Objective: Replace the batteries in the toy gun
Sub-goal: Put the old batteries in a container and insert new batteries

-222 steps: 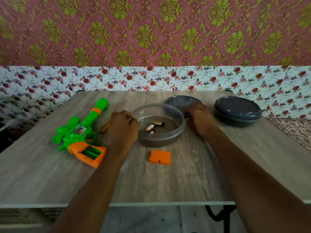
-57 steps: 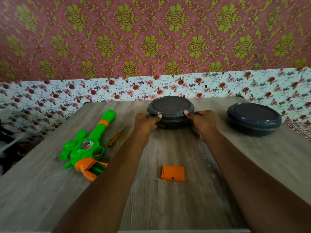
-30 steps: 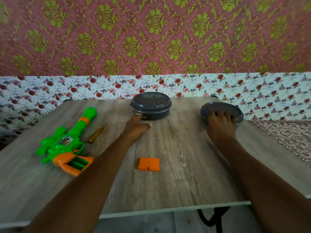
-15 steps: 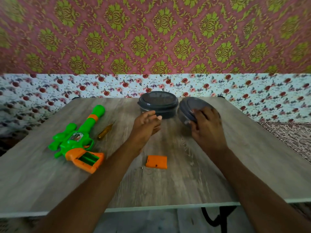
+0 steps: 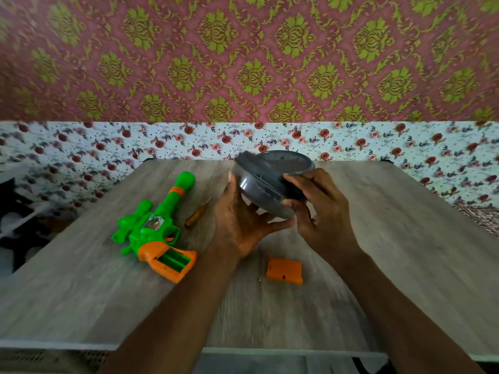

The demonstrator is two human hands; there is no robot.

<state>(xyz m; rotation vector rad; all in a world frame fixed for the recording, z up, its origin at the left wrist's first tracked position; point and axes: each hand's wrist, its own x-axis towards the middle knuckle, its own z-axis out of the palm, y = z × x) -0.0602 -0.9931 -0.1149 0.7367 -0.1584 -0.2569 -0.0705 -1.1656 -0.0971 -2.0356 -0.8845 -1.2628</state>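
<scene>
Both hands hold a grey round lidded container (image 5: 260, 194) tilted above the table's middle. My left hand (image 5: 240, 225) cups its underside, thumb curled round the lower edge. My right hand (image 5: 321, 209) grips its rim and lid from the right. What is inside cannot be seen. The green and orange toy gun (image 5: 154, 225) lies on its side at the left, and the battery bay in its orange grip is open with nothing in it. Its orange battery cover (image 5: 284, 270) lies loose on the table in front of my hands.
A second grey lidded container (image 5: 293, 161) shows just behind the held one. A small screwdriver (image 5: 195, 215) lies between the gun and my left hand. A tiny screw (image 5: 259, 279) sits left of the cover. The wooden table (image 5: 405, 252) ends near a patterned wall.
The first container was lidded and pushed back. My right hand fetched the other container from the right, and now both hands hold it tilted, lifted off the table.
</scene>
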